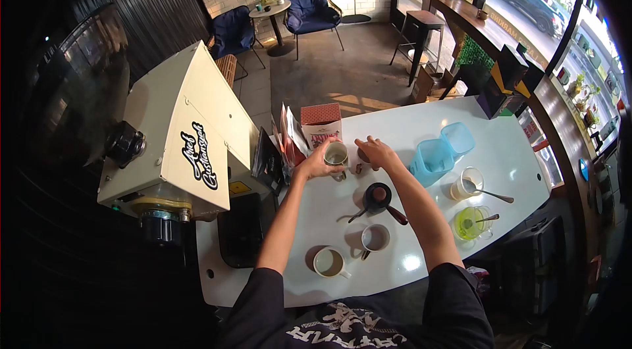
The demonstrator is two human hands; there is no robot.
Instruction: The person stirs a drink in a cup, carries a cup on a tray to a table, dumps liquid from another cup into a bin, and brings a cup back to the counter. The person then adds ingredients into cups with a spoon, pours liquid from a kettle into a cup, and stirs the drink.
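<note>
Near the far edge of the white tabletop [510,158], the left hand [316,164] holds a pale, round-rimmed cup [336,153]; the right hand [377,153] curls just beside it, its grip unclear. Keeping the rim level seems wise.

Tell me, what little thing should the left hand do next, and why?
Maybe the left hand should bring the held cup closer to the body: its fingers are already around it, a white-handled cup and a dark-handled cup stand there, and the white table has bare space beside them.
</note>
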